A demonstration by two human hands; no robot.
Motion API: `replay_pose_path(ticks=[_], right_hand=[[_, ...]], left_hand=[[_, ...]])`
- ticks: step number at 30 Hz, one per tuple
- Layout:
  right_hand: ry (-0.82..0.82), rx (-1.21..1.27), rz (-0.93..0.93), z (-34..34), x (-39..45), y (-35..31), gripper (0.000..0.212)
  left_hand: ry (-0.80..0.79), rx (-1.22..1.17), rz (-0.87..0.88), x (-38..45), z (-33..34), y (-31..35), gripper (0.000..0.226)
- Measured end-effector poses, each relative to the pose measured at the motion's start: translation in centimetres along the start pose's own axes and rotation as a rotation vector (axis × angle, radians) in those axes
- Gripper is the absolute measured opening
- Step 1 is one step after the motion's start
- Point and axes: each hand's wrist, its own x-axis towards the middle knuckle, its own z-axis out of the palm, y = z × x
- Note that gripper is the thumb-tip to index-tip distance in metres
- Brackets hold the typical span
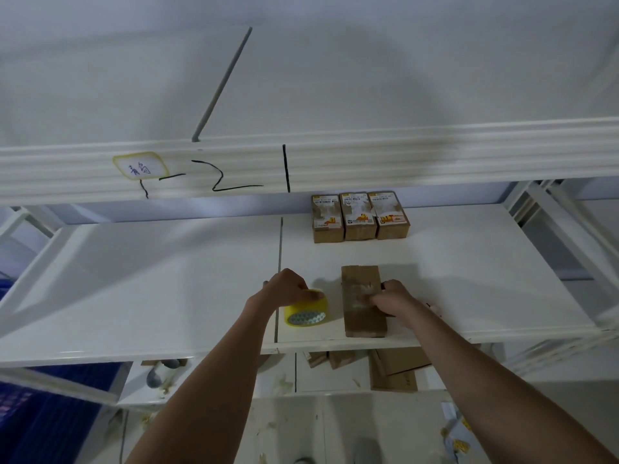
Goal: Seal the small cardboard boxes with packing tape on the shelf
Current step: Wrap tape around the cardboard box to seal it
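Now at the shelf: tape roll in one hand, box under the other

Left hand [290, 289] curls over the top of the yellow tape roll [305, 311], which sits on the white shelf [167, 279] just left of a brown cardboard box [363, 301]. Right hand [390, 298] rests on the box's right side, fingers bent down onto its top (whether they pinch anything is unclear). Three labelled boxes [360, 216] stand side by side, touching, at the back of the shelf.

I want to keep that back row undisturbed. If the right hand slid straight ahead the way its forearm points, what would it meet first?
The right hand points left and away, across the cardboard box it rests on. Past that, probably bare shelf, left of the three labelled boxes, though depth is uncertain.
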Motion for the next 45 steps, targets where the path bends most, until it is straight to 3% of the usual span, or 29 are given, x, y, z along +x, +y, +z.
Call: replay_pose_path(ticks=[4,10,14,16,18,21,28,34,36,45], right_hand=[[0.021,-0.023,-0.038,0.3,0.1,0.8,0.048],[0.072,-0.003,-0.144,0.1,-0.5,1.7,0.046],[0.541,-0.216,-0.237,-1.5,-0.7,3.6,0.033],[0.687,-0.429,-0.143,-2.8,-0.3,4.9,0.027],[0.656,-0.600,0.010,-3.9,0.0,6.1,0.030],[0.525,-0.608,0.104,-4.5,0.6,7.5,0.030],[0.502,-0.129,0.008,-4.8,1.2,6.7,0.022],[0.371,0.278,-0.300,-2.4,-1.8,0.8,0.010],[0.333,0.228,-0.364,-1.2,-3.0,-0.7,0.005],[0.265,-0.049,-0.390,4.1,-4.3,-2.5,0.041]], left_hand=[[0.048,0.014,-0.004,0.3,0.0,0.2,0.044],[-0.140,-0.229,0.023,-0.2,0.9,0.3,0.037],[-0.123,-0.272,0.053,-0.5,1.5,0.6,0.035],[-0.118,-0.289,0.055,-0.6,1.5,0.6,0.034],[-0.121,-0.298,0.060,-0.7,1.5,0.7,0.035],[-0.117,-0.297,0.064,-0.9,1.4,0.7,0.036],[-0.107,-0.311,0.069,-1.4,1.3,0.8,0.034],[-0.094,-0.320,0.068,-1.2,1.6,0.6,0.032],[-0.089,-0.320,0.067,-1.2,1.6,0.6,0.033],[-0.067,-0.317,0.056,-1.3,1.7,0.6,0.031]])
